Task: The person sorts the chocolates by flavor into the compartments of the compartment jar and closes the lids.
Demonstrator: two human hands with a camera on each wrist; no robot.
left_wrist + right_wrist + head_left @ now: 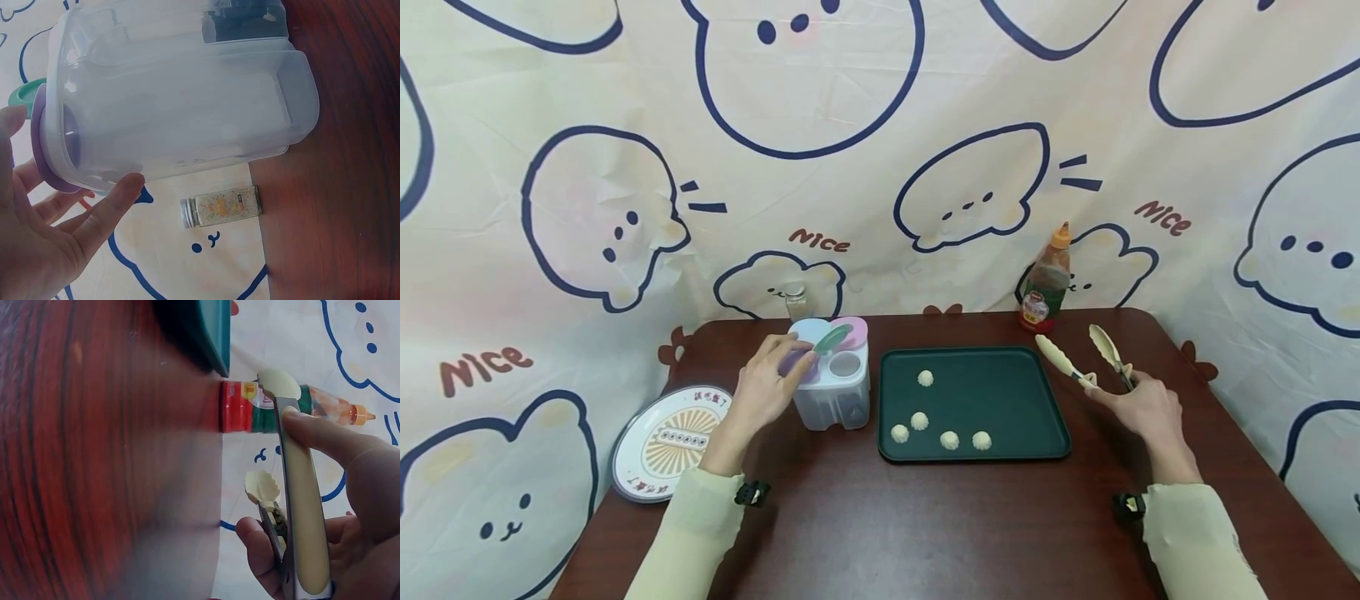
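Note:
My left hand [767,383] is over a translucent box [831,408] with coloured flip lids, thumb and forefinger tips at the raised green lid [832,339]. Under that lid a round opening [845,364] shows in the white top. The purple lid [47,144] lies beneath the fingers, and the pink lid [851,332] is down. One finger lies along the box's side in the left wrist view. With my right hand [1150,412] I grip cream-coloured food tongs [304,506], their two scalloped ends spread apart. Several small white ridged pieces [950,440] lie on a dark green tray [1015,400].
A red-and-green-labelled sauce bottle [1047,283] stands behind the tray's right corner. Behind the box is a small seasoning jar [796,302]. A round white plate [632,458] lies at the table's left edge. A printed cloth [880,208] hangs along the back.

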